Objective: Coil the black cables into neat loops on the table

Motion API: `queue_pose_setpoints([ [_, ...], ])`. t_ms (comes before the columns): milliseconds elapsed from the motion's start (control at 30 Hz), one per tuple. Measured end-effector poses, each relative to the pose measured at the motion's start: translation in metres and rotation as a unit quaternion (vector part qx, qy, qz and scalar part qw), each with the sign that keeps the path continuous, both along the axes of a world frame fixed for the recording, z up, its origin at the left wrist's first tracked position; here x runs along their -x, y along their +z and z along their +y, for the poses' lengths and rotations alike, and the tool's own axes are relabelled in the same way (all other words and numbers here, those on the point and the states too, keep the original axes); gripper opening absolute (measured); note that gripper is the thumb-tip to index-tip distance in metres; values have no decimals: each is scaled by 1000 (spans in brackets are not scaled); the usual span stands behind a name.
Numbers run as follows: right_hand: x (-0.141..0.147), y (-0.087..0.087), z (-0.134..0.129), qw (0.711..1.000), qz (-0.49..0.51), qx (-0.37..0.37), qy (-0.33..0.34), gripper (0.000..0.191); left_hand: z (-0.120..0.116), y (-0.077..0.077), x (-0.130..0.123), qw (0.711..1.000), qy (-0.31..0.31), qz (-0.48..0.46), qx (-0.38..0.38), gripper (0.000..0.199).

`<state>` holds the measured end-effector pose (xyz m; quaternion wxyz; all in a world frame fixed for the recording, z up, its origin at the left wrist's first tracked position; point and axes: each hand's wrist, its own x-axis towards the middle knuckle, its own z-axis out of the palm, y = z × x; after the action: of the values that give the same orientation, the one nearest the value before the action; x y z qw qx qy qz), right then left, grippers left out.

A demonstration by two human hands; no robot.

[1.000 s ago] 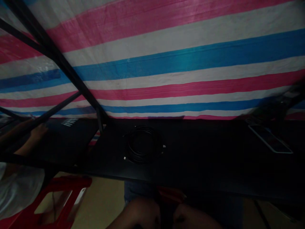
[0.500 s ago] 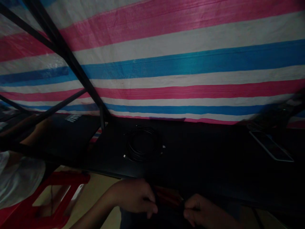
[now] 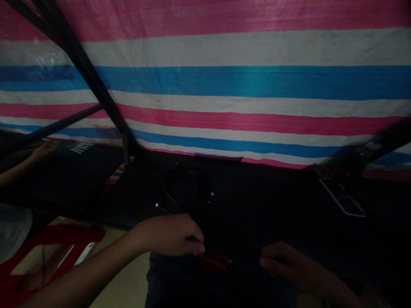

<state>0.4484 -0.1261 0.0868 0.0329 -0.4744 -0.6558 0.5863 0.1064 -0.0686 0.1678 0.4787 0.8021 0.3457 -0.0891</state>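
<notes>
My left hand (image 3: 176, 235) is closed at the front edge of the black table (image 3: 244, 201), thumb and fingers pinched together. Across a gap to its right, my right hand (image 3: 282, 259) is also closed in a pinch. It is too dark to make out what either hand holds. Just below my left fingertips is a dark red thing (image 3: 215, 261) with a small pale tip, its kind unclear. Beyond my left hand, a coil of black cable (image 3: 173, 201) lies on the table with small pale connectors at its ends.
A phone-like device (image 3: 343, 196) with a light frame lies at the right. Black metal bars (image 3: 105, 102) rise at the left before a striped tarp (image 3: 244, 81). Left of me are a co-worker's hand (image 3: 45, 149) over another dark table and a red plastic stool (image 3: 58, 235).
Both my hands have come up toward the tabletop and moved farther apart. The view has shifted and levelled slightly. The co-worker's hand at the left has moved farther out over its table.
</notes>
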Motion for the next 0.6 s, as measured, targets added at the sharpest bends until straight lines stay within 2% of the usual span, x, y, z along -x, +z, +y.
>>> queue_pose_setpoints([
  [100, -11, 8, 9, 999, -38, -18, -8, 56, 6, -15, -12, 999, -26, 33, 9, 25],
  [200, -16, 9, 17, 996, -94, -6, 4, 49, 5, -30, -26, 996, -78, 30, 26, 26],
  [267, -19, 8, 19, 991, -130, 23, 5, 37, -1, -31, -31, 991, -123, 20, 51, 31],
  [367, -21, 6, 19, 987, -143, 76, -3, 25, -12, -19, -30, 983, -169, 1, 66, 39],
  [433, -25, 5, 19, 985, -140, 96, -19, 29, -15, -11, -23, 988, -150, -11, 29, 39],
  [500, -29, 8, 19, 985, -132, 103, -43, 39, -13, -6, -13, 995, -93, -36, 0, 35],
  [600, -36, 16, 20, 989, -109, 86, -47, 52, -5, -9, 2, 993, -41, -70, 80, 27],
])
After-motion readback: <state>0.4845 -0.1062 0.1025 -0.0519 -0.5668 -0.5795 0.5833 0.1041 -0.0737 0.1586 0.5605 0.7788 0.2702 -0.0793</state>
